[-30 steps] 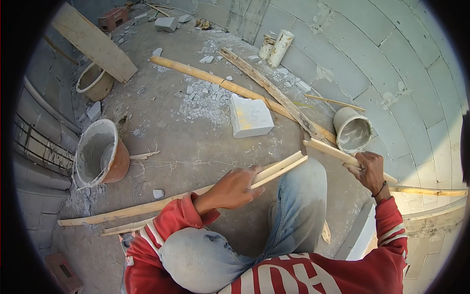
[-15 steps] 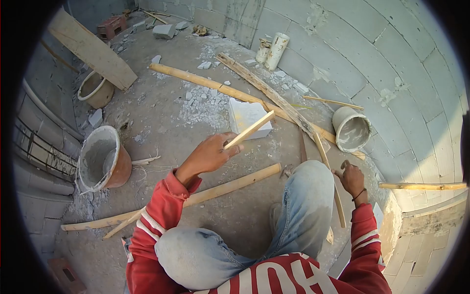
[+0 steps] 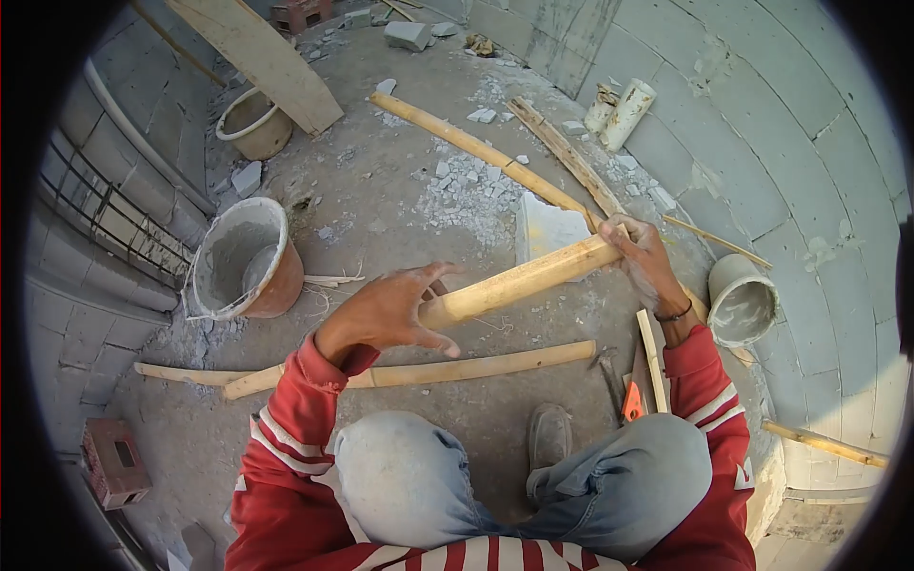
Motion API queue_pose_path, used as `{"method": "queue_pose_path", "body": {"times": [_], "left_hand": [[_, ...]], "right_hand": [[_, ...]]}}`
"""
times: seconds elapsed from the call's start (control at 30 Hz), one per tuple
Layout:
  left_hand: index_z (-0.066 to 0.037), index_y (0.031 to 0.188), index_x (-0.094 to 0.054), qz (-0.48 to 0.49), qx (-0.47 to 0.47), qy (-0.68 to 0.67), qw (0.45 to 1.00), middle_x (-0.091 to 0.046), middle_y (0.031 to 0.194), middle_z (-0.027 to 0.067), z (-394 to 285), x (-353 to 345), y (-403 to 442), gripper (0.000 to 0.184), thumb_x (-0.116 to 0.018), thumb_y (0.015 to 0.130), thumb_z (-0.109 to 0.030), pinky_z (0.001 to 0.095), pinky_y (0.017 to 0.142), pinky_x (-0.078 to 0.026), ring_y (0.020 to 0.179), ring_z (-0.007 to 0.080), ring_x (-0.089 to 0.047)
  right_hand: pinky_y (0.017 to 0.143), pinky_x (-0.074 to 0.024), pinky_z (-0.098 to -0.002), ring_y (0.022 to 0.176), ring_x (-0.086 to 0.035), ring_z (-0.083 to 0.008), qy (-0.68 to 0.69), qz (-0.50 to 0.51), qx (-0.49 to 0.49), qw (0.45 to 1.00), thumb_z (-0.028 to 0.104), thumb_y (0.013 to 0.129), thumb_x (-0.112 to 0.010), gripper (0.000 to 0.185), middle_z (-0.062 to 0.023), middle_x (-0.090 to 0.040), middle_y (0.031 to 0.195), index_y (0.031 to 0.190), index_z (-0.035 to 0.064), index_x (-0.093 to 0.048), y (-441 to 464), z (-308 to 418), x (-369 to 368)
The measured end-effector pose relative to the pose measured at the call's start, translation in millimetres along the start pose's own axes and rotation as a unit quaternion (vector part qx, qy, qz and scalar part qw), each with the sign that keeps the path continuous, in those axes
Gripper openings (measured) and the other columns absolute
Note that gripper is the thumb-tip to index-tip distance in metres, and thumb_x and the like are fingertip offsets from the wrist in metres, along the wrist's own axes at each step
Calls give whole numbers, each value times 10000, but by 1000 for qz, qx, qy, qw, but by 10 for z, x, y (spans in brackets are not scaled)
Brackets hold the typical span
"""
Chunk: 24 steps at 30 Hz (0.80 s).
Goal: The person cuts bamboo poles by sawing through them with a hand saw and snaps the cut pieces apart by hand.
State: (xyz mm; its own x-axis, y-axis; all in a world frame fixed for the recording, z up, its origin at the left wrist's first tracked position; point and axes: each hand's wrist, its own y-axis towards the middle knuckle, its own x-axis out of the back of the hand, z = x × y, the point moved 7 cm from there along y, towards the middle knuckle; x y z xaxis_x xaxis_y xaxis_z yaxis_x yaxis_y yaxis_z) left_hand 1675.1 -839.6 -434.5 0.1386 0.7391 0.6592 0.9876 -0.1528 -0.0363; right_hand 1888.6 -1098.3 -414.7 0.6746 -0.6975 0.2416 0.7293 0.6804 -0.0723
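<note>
A short split bamboo piece (image 3: pixel 524 281) is held up across the space above the knees. My right hand (image 3: pixel 645 262) grips its right end, fingers wrapped round it. At its left end my left hand (image 3: pixel 390 306) has thumb and fingers spread apart around the tip; firm contact cannot be made out. Below lies a longer bamboo strip (image 3: pixel 476 367) on the floor. A thin strip (image 3: pixel 653 362) rests by the right knee, beside a saw with an orange handle (image 3: pixel 632 402) and a hammer-like tool (image 3: pixel 609 373).
A mortar bucket (image 3: pixel 249 259) stands at left, another tub (image 3: pixel 255 125) behind it. A tipped bucket (image 3: pixel 742 301) is at right. A white block (image 3: pixel 545 228), a long bamboo pole (image 3: pixel 466 143), a weathered plank (image 3: pixel 567 157) and rubble lie ahead. A red brick (image 3: pixel 115 462) sits lower left.
The thin strips have left both hands. My right hand moved up and now grips a wider bamboo piece; my left hand has opened beside its other end. The right knee moved aside, showing the tools.
</note>
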Motion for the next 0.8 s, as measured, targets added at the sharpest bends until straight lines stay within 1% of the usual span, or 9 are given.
{"method": "queue_pose_path", "body": {"times": [0.03, 0.1, 0.23, 0.3, 0.33, 0.4, 0.6, 0.73, 0.8], "left_hand": [[-34, 1437, -514, 6, 43, 8, 999, -737, 1018, 212, 244, 54, -194, 1044, -955, 577, -428, 423, 861, -540, 955, 325, -721], [-44, 1331, -610, 17, 148, 73, 986, -734, 975, 216, 624, 56, -559, 863, -916, 603, -393, 437, 848, -542, 921, 360, -720], [-31, 1166, -686, -51, 198, 210, 956, -719, 936, 239, 1451, -456, -832, 634, -845, 644, -354, 462, 816, -545, 880, 406, -704], [-50, 1061, -709, -104, 222, 139, 959, -721, 920, 212, 1468, -567, -794, 463, -779, 694, -324, 503, 813, -542, 873, 429, -691], [-50, 1061, -709, -104, 229, 145, 957, -721, 920, 212, 1387, -552, -748, 463, -779, 694, -324, 503, 813, -542, 873, 429, -691], [-37, 997, -702, -129, 250, 197, 939, -706, 841, 216, 1164, -366, -693, 399, -755, 685, -280, 498, 774, -546, 814, 430, -690], [-8, 1035, -712, -177, 168, 228, 943, -706, 817, 224, 826, 356, -406, 399, -759, 717, -243, 468, 735, -544, 761, 405, -697], [58, 1065, -693, -145, 204, 173, 953, -670, 745, 189, 534, 624, 265, 407, -748, 852, -284, 405, 664, -521, 646, 265, -666], [27, 1082, -697, -140, 194, 183, 953, -691, 815, 200, 657, 575, 583, 453, -756, 871, -369, 425, 702, -524, 720, 301, -688]], "right_hand": [[620, -570, -255, 796, -667, -119, 9, 6, 3, 1000, 445, 982, -687, 440, -95, -670, 935, 1057, 11, -670, 83, -111, 131], [660, -576, -270, 798, -680, -152, 113, -82, -18, 990, 520, 995, -633, 521, -107, -686, 918, 1102, 11, -671, 205, -473, 540], [730, -574, -295, 862, -691, -178, 372, -113, -74, 918, 627, 987, -567, 663, -142, -720, 992, 1176, 0, -670, 366, -1021, 796], [834, -564, -356, 992, -694, -232, 75, -239, -149, 957, 702, 957, -535, 792, -179, -725, 1120, 1245, -25, -662, 549, -2173, 1258], [834, -564, -356, 992, -694, -232, 83, -233, -150, 957, 702, 957, -535, 792, -179, -725, 1120, 1245, -25, -662, 672, -2622, 1174], [898, -542, -395, 1060, -689, -274, -186, -280, -27, 941, 622, 929, -646, 742, -186, -722, 1168, 1262, -40, -658, 796, -3027, 1013], [942, -518, -415, 1073, -697, -336, -61, -207, -24, 976, 452, 881, -781, 630, -210, -723, 1165, 1274, -24, -654, 815, -2642, 119], [960, -511, -421, 1130, -680, -349, -48, -123, 27, 991, 481, 883, -767, 683, -232, -706, 1195, 1335, -9, -620, 971, -2377, -750], [1003, -487, -427, 1176, -656, -362, -40, -66, 57, 995, 484, 891, -756, 698, -250, -680, 1244, 1353, -17, -605, 980, -2106, -1246]]}}
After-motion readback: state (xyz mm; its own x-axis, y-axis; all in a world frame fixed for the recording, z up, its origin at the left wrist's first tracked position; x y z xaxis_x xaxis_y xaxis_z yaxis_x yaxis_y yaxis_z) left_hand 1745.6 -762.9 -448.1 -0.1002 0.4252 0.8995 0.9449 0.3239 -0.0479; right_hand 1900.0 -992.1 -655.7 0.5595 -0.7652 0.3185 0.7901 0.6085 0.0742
